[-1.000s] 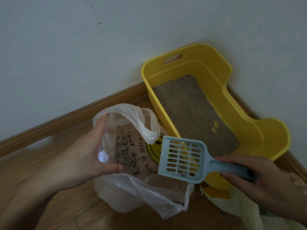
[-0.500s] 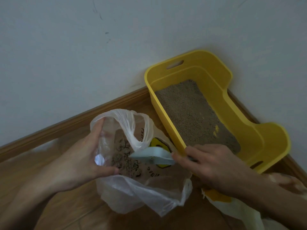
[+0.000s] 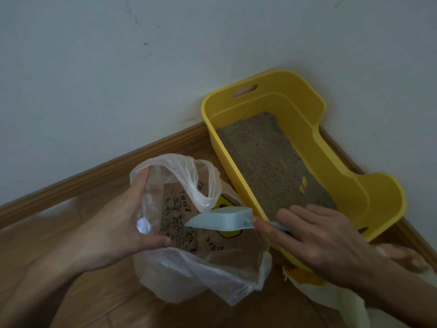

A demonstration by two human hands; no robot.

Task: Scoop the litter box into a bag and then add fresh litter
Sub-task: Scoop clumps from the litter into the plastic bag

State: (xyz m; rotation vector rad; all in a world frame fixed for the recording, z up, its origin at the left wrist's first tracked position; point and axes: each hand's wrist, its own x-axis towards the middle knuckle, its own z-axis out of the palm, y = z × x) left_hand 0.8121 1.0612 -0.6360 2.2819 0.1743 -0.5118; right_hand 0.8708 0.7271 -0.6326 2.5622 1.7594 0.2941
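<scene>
Scoop (image 3: pixel 222 218) hung tipped over the open bag (image 3: pixel 189 275), its handle gripped by the right hand (image 3: pixel 314 240). Left hand (image 3: pixel 113 228) pinched the bag's left rim. Litter box (image 3: pixel 343 176) stood just right of the bag.

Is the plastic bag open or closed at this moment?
Open. The left hand holds the rim of the plastic bag spread, and litter clumps show inside through the mouth.
</scene>
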